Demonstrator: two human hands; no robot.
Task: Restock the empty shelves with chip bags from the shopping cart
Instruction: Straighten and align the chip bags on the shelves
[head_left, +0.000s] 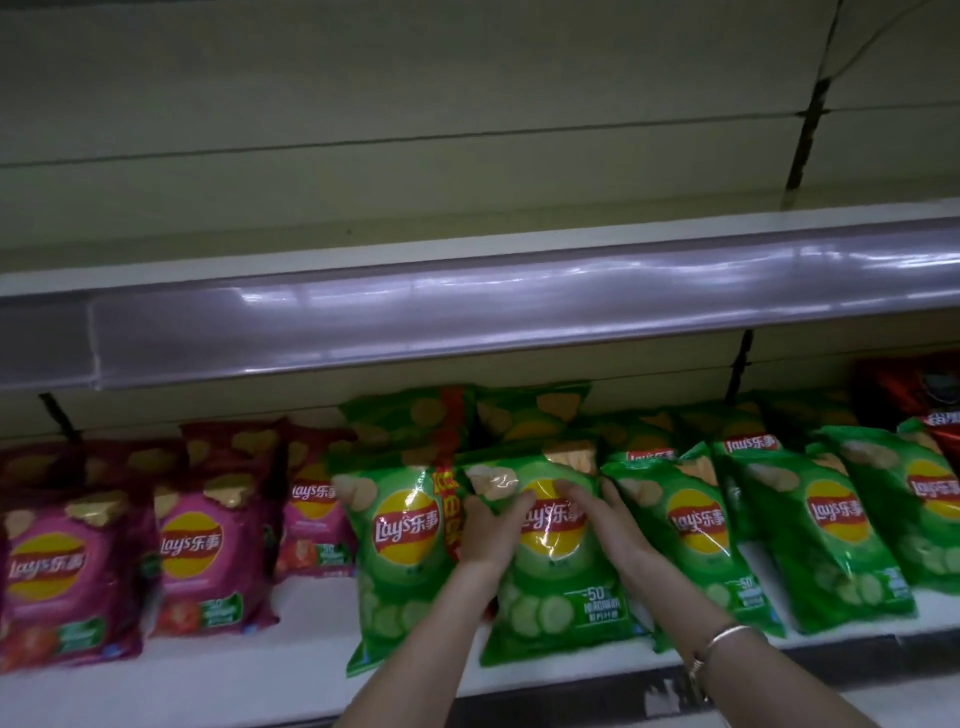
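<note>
The left hand (493, 530) is closed on the upper left edge of a green Lay's cucumber chip bag (558, 587), the thumb laid on its front. The right hand (608, 519) grips the bag's upper right edge in the same way, and a thin bracelet (727, 635) is worn on that wrist. The bag is held leaning back on the lower shelf (234, 686), its bottom edge near the front lip. It is flanked by a matching green bag on the left (400, 530) and another on the right (696, 525), both touching or overlapped by it. More green bags are stacked behind and further right. Maroon Lay's tomato bags (192, 551) are lined up to the left. A red bag (930, 395) is seen at far right. Above, the upper shelf (519, 312) is fronted by a glossy price rail.
</note>
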